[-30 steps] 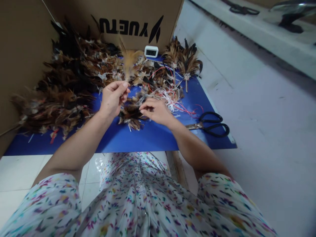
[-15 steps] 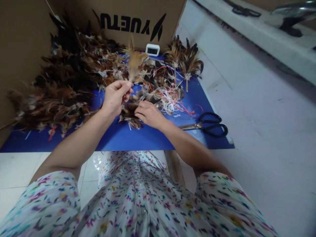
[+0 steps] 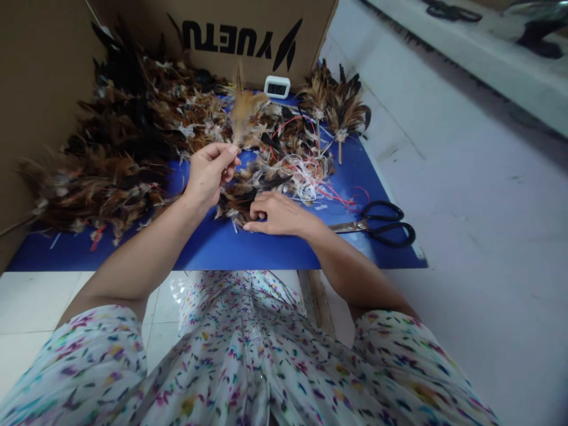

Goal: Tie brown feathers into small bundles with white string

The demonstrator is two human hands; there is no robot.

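Observation:
My left hand (image 3: 210, 168) is closed in a pinch on the base of a tan feather tuft (image 3: 242, 112), which stands upright above the fingertips. To its right and lower, my right hand (image 3: 279, 214) rests at the near edge of a small pile of brown feathers (image 3: 237, 201). A gap shows between its thumb and curled fingers, with nothing visible in it. White and red plastic strips (image 3: 306, 177) lie tangled just beyond this hand. Black-handled scissors (image 3: 377, 225) lie beside the right wrist, which covers their blade tips.
A large heap of brown and black feathers (image 3: 119, 160) covers the left of the blue board (image 3: 199, 251). Cardboard (image 3: 231, 12) walls the back and left. A small white digital clock (image 3: 277, 87) stands there, beside bound feather bunches (image 3: 339, 109).
My right hand has drawn slightly towards me and right, its thumb parting from the fingers. My left hand keeps its pinch on the feather tuft. The view has shifted a little.

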